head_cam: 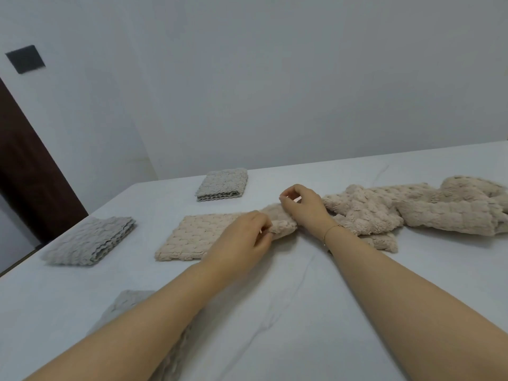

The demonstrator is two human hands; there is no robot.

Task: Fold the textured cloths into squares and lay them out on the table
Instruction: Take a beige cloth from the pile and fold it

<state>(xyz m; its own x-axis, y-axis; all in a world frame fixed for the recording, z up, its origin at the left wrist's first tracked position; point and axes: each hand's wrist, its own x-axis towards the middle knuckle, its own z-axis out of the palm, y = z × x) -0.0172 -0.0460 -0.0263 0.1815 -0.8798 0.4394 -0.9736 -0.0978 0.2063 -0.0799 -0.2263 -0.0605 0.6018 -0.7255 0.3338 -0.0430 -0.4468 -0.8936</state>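
Left hand (242,237), right hand (302,207), pinching beige cloth (283,221)

fluffy waffle-textured beige cloth (192,237), nubbly grey cloths (90,240), matt white table (275,298)

On the white desk (275,298) a beige cloth (198,235) lies partly folded, its right end bunched up where the left hand (242,240) pinches it and the right hand (302,207) rests on it with fingers curled. Just right of the hands sits a heap of crumpled beige cloths (412,210). Three folded grey cloths lie apart: one far (222,184), one at left (90,240), one near (123,306) under the left forearm.
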